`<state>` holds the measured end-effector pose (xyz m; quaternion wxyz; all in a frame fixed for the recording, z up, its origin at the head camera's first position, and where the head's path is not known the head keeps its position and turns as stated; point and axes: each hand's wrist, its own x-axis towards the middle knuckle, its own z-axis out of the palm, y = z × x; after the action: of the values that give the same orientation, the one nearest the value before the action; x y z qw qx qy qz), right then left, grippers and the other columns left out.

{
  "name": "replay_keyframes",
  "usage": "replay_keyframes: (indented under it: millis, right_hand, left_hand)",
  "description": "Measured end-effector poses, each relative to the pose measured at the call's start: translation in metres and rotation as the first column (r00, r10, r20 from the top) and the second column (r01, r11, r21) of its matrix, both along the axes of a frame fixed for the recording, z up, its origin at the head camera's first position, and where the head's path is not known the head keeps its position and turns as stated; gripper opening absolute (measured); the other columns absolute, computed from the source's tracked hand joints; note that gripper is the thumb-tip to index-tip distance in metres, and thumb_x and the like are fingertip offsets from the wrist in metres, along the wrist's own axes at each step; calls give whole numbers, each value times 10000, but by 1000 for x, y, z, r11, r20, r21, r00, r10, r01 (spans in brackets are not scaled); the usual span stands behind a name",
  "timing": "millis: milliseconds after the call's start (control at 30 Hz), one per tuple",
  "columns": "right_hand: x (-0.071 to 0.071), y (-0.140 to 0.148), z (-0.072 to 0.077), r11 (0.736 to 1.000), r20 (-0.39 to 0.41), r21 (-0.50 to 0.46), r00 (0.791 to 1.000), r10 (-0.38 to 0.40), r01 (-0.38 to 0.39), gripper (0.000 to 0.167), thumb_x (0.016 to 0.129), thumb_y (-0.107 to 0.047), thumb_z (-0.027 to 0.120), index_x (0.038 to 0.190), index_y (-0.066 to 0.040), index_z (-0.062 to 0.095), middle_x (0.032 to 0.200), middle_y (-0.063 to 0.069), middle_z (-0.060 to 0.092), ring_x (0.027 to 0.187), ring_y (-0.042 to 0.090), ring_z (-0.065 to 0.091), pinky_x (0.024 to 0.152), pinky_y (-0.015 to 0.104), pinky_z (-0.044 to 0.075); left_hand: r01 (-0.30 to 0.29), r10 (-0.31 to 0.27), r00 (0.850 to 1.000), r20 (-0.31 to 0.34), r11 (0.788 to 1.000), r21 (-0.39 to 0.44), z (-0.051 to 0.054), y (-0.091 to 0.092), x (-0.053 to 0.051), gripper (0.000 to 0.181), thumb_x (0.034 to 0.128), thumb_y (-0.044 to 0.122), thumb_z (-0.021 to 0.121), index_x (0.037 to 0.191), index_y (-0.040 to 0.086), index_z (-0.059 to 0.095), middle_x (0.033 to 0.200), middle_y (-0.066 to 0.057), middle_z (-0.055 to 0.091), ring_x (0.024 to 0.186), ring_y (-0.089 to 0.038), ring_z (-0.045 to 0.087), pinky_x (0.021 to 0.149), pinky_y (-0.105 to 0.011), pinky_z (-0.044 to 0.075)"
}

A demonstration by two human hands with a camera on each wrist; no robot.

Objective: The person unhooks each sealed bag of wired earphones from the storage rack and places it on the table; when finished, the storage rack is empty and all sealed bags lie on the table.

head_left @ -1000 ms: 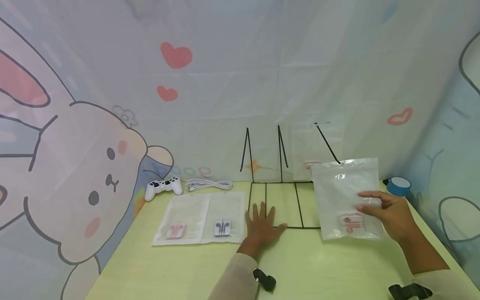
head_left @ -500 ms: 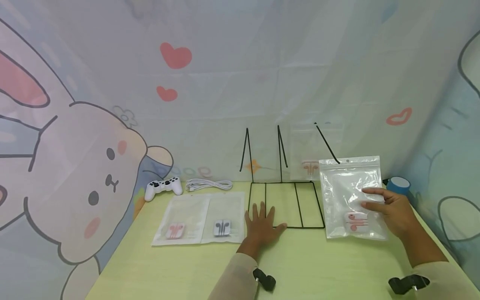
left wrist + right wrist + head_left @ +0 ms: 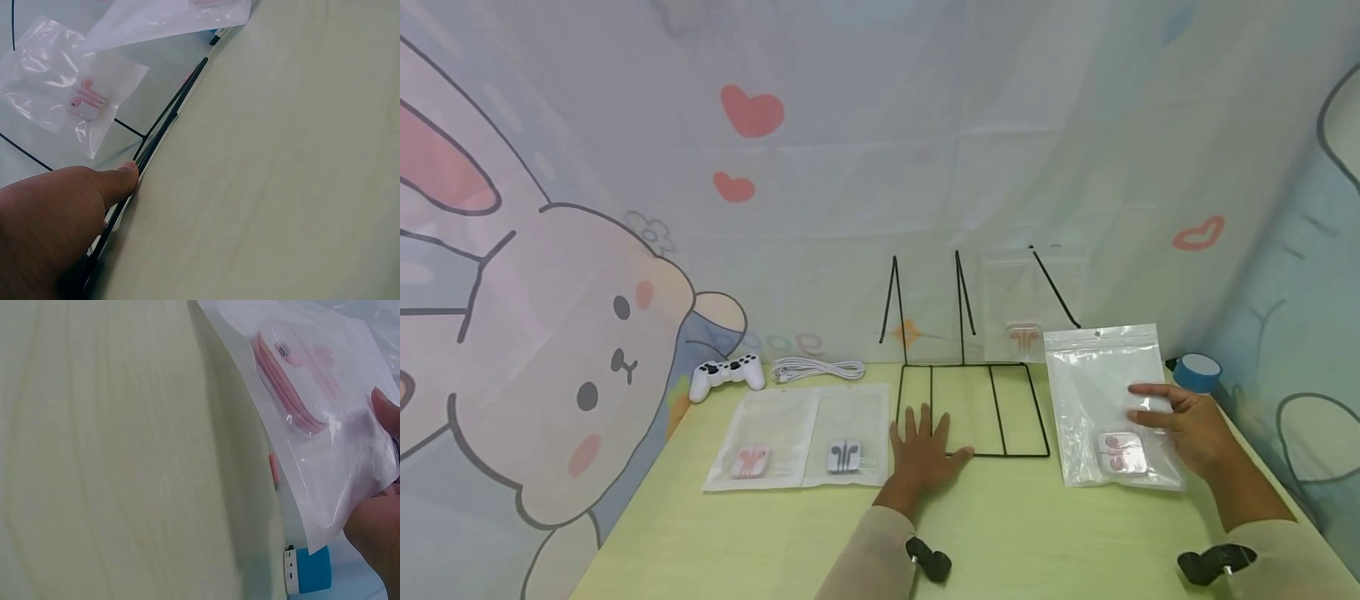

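My right hand point(image 3: 1198, 433) pinches the right edge of a clear-and-white zip bag point(image 3: 1097, 375) with pink earphones point(image 3: 1122, 452) in a case inside. The bag hangs upright, its top edge close to the tip of the rack's right hook point(image 3: 1056, 287); its punched hole shows to the right of that tip. My left hand point(image 3: 922, 454) lies spread on the front left of the black wire rack's base point(image 3: 1000, 455); the left wrist view shows its thumb point(image 3: 122, 184) on the front wire. Behind, another bag point(image 3: 1000, 287) with pinkish earphones hangs at the right hook.
Left of the rack lie two flat zip bags point(image 3: 782, 417), with pink and dark earphones. A white game controller point(image 3: 727, 375) and a coiled white cable point(image 3: 818, 369) sit behind them. A blue-and-white object point(image 3: 1198, 373) stands beyond my right hand. A printed cloth backs the table.
The bag in my right hand has shifted right and slightly down from the hook tip, uncovering the rack's right side and the hanging bag's earphones. My left hand stays put.
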<state>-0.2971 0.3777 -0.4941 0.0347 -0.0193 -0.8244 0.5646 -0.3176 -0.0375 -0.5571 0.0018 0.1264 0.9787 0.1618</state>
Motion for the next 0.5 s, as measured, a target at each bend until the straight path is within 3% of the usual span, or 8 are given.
replay_keyframes:
  millis: [133, 200, 300, 400, 500]
  right_hand:
    - [-3, 2, -9, 999, 41, -32, 999, 15, -13, 424, 952, -260, 879, 1355, -346, 780, 1338, -196, 649, 949, -60, 645, 765, 226, 631]
    - [-5, 2, -13, 997, 60, -69, 998, 20, -16, 412, 945, -240, 884, 1324, -372, 790, 1161, -337, 636, 908, -15, 687, 745, 251, 639]
    - [-7, 3, -20, 997, 77, -77, 997, 20, -14, 414, 937, -242, 892, 1315, -381, 797, 1069, -428, 608, 949, -52, 635, 770, 195, 595]
    - [-8, 4, -25, 999, 95, -34, 996, 2, 1, 463, 923, -305, 905, 1365, -354, 779, 1164, -422, 578, 1068, -49, 533, 834, 113, 517]
    - [-10, 4, -27, 1000, 127, -3, 992, -7, 8, 528, 923, -361, 900, 1427, -342, 741, 1478, -182, 629, 1271, 96, 506, 885, 77, 470]
  left_hand:
    - [-2, 2, 1000, -3, 1000, -8, 0, 0, 0, 808, 1077, 706, 442, 1716, 215, 385, 1827, -180, 226, 1702, -482, 150, 1315, -749, 138]
    - [-4, 3, 1000, -3, 1000, -12, 1, 1, 0, 806, 1078, 705, 439, 1717, 217, 382, 1827, -180, 225, 1703, -482, 149, 1317, -746, 138]
    - [-4, 4, 1000, -2, 1000, -11, 0, 0, 0, 805, 1077, 705, 443, 1716, 219, 384, 1827, -179, 226, 1702, -484, 149, 1315, -749, 137]
    - [-1, 1, 1000, 4, 1000, -10, -1, 0, 0, 804, 1079, 708, 433, 1721, 228, 373, 1831, -175, 214, 1705, -482, 136, 1318, -750, 128]
    - [-2, 2, 1000, 9, 1000, -7, -2, 0, 0, 807, 1078, 713, 428, 1726, 235, 364, 1834, -171, 202, 1707, -480, 124, 1320, -751, 119]
